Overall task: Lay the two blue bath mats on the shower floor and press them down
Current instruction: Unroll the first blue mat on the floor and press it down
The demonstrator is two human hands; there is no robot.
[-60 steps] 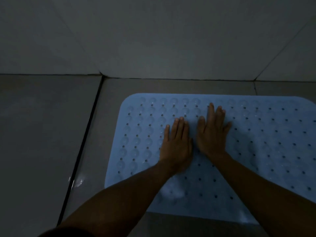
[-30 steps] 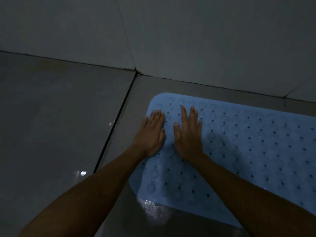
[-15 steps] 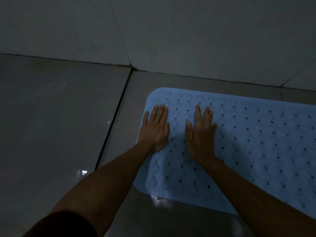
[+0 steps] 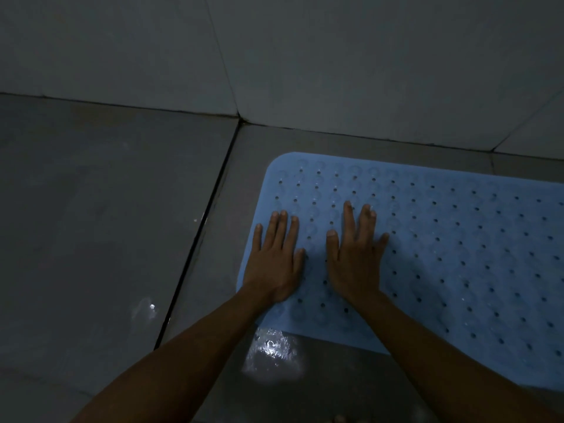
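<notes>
Palms of left hand [image 4: 276, 264] and right hand [image 4: 355, 261] lie flat, gripping nothing, on the soft, floppy blue mat [image 4: 457, 254], best pressed toward nine o'clock.

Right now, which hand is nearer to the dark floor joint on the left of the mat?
Left. The left hand lies flat at the blue mat edge, close to the joint; the right hand lies flat further inside.

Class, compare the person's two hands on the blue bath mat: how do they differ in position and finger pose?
The left hand lies at the blue bath mat's left edge, its little finger at the rim; the right hand lies further in. The left hand's fingers stay close together; the right hand's thumb and little finger splay outward. Both lie palm down, flat on the mat, fingers toward the wall.
</notes>
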